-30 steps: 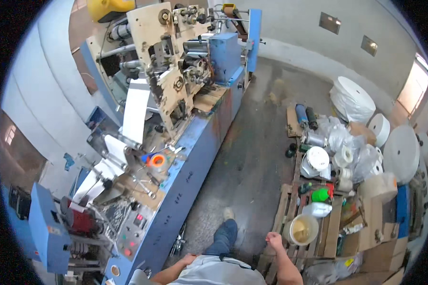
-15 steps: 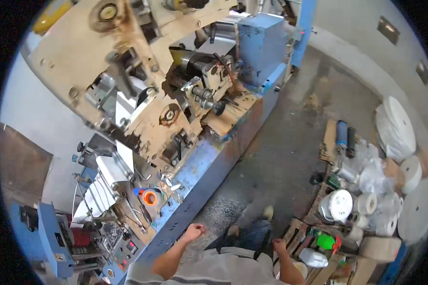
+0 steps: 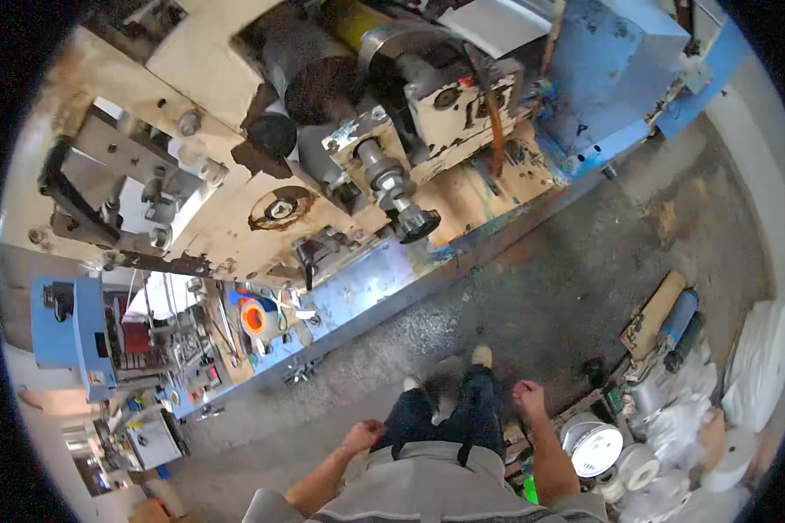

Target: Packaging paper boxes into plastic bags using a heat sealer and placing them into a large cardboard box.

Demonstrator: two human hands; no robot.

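My left hand (image 3: pixel 364 435) hangs in front of my body at the lower middle, its fingers curled in loosely with nothing visible in them. On the other side, my right hand (image 3: pixel 529 397) is raised over the floor beside my leg, fingers bent in and no object showing. Neither hand touches anything. Ahead stands a large cream and blue roller machine (image 3: pixel 340 292). A black knob (image 3: pixel 417 225) sticks out from its side on a metal shaft. On its ledge, nearest my left hand, lie an orange-cored tape roll (image 3: pixel 254 318) and a long wrench (image 3: pixel 227 336).
To the right, a white bucket (image 3: pixel 597 450), white rolls (image 3: pixel 638 466), clear plastic wrapping (image 3: pixel 676 418) and a blue cylinder (image 3: pixel 679 315) crowd the floor. A blue machine unit (image 3: pixel 65 331) stands at the far left. Grey concrete floor (image 3: pixel 532 288) runs along the machine's blue base.
I have moved forward along the machine, so its knob and rollers appear nearer. My right hand has come up and forward from beside the pallet. The left hand remains near my body.
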